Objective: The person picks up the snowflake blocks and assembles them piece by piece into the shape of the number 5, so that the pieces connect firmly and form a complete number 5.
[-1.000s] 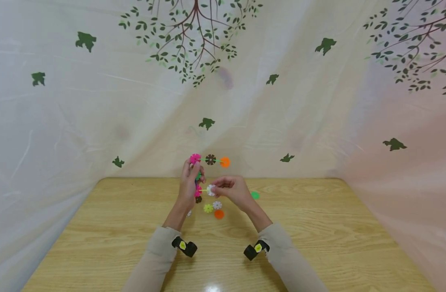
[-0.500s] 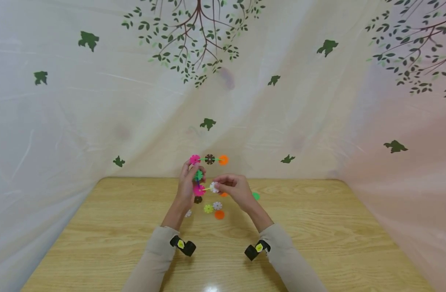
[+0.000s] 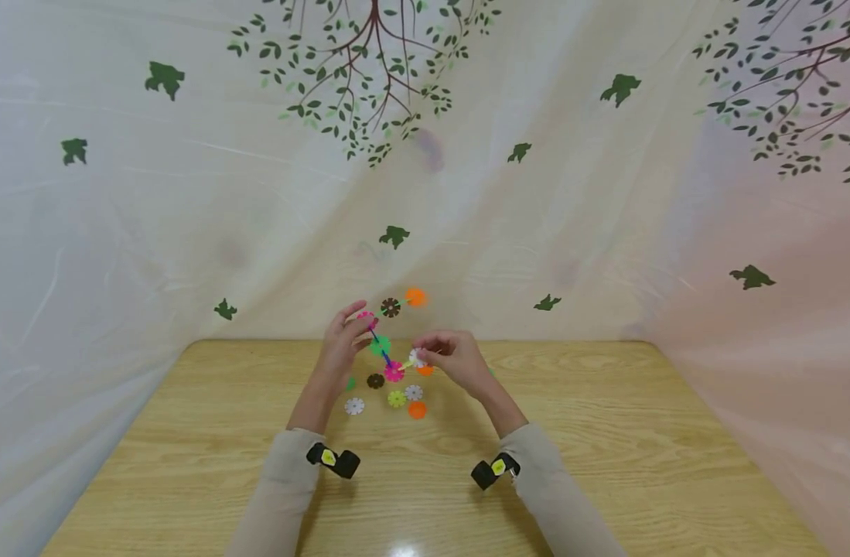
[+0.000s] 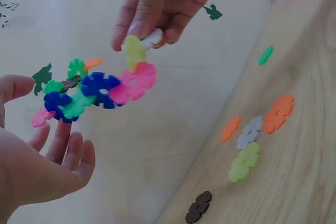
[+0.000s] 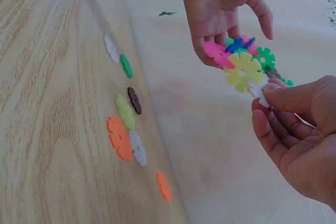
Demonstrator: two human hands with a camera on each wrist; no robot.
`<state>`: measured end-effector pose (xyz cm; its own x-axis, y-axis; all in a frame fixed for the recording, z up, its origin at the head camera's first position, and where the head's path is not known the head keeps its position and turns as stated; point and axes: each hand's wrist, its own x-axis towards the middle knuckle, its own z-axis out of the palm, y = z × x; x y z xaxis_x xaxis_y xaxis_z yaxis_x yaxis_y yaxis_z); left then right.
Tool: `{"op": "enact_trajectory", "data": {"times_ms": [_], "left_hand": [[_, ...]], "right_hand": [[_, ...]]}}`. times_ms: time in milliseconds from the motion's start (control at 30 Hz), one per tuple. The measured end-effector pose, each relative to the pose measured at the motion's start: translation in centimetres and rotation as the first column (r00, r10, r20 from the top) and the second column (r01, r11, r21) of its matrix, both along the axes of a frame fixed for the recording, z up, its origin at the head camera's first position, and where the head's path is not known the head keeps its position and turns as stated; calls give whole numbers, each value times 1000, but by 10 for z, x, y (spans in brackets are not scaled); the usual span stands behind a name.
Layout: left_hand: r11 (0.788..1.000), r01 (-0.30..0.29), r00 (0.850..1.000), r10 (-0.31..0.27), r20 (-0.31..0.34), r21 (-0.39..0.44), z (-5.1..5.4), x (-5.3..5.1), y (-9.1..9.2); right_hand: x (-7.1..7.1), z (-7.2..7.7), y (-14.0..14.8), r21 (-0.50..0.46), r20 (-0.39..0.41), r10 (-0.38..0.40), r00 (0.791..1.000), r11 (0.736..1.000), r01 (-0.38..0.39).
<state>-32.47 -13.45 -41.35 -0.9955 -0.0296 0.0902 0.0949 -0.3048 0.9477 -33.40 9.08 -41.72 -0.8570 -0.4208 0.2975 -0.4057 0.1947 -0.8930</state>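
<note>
A chain of interlocking snowflake discs hangs in the air between the hands. My right hand (image 3: pixel 455 362) pinches the white disc (image 5: pixel 260 94) at its near end between thumb and fingers. A yellow disc (image 4: pixel 135 51) joins the white one to a pink disc (image 3: pixel 394 371). Blue discs (image 4: pixel 102 90) and a green disc (image 3: pixel 380 346) lead up to another pink disc (image 3: pixel 366 319). From there the chain runs to a brown disc (image 3: pixel 390 308) and an orange disc (image 3: pixel 415 297). My left hand (image 3: pixel 337 344) is beside the upper pink part, thumb and fingers spread; fingers lie beneath the chain.
Loose discs lie on the wooden table (image 3: pixel 257 449) below the hands: yellow (image 3: pixel 397 399), white (image 3: pixel 354 405), brown (image 3: pixel 375 381), orange (image 3: pixel 417 410) and others. A green disc (image 4: pixel 266 55) lies apart on the right. A pale printed curtain (image 3: pixel 292 232) stands behind the table.
My left hand has loosened and moved left, away from the chain. The chain has tilted, its lower pink disc shifting right. My right hand still pinches the white disc, slightly farther right.
</note>
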Motion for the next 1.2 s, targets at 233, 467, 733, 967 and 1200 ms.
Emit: {"op": "enact_trajectory", "data": {"times_ms": [233,467,733,967,1200], "left_hand": [[990,-115,992,118,37,-85,6,0,-5],[962,-229,972,217,-94,-148,21,7,-2],[854,103,982,-168,-82,-509,1,17,11],[761,222,958,-286,-8,-610,-21,18,20],[771,239,961,-275,28,-590,-29,18,25]], "right_hand": [[-3,-9,-1,86,-12,67,998,994,-66],[-4,-12,1,173,-14,112,994,979,-108],[-5,-15,1,255,-58,160,985,957,-141],[-5,-21,0,208,-93,146,985,970,-124],[-3,-24,-3,206,-143,116,983,975,-86]]}}
